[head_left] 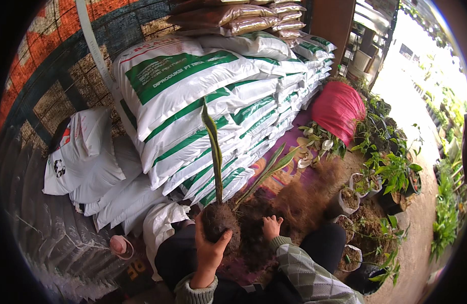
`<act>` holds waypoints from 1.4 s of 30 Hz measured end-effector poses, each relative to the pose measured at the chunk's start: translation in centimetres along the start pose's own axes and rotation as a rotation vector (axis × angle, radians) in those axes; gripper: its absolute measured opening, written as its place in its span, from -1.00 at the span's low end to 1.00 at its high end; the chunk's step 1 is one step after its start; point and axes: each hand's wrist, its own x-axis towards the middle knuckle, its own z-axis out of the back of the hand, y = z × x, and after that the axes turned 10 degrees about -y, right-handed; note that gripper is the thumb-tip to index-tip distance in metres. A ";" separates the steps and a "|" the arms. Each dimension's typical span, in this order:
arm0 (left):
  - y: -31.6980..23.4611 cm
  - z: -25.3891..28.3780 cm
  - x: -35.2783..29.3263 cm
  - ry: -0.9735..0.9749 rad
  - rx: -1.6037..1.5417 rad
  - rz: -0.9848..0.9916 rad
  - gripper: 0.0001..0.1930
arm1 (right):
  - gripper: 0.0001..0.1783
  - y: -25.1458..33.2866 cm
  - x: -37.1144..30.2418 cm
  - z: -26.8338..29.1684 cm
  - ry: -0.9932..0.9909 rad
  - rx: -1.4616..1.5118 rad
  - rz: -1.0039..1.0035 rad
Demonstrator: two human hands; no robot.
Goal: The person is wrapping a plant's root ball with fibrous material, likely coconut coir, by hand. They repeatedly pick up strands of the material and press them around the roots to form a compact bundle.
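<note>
We see our left hand raised upright from the lower edge, fingers and thumb curled shut in a grip, its back toward us. Our right hand reaches further forward and lower, palm down, fingers spread and pressed flat, its forearm in a checked sleeve.

A young plant with long narrow green leaves stands upright at the frame's lower centre, its dark round root ball lifted beside a dark soil heap.
</note>
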 end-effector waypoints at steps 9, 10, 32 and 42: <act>-0.6 0.3 -0.3 -0.015 0.008 -0.020 -0.35 | -0.79 0.5 -0.1 0.8 -0.102 -0.035 0.046; -0.9 0.3 -0.4 -0.019 0.025 -0.027 -0.35 | -0.76 0.5 -0.3 1.1 -0.108 -0.023 0.037; 0.3 -1.6 0.3 0.002 -0.076 -0.056 -0.40 | -0.40 1.2 1.5 11.6 0.064 0.130 -0.131; -0.1 -1.9 0.0 0.017 -0.090 -0.082 -0.45 | -0.51 2.7 1.2 19.2 -0.348 0.244 -0.054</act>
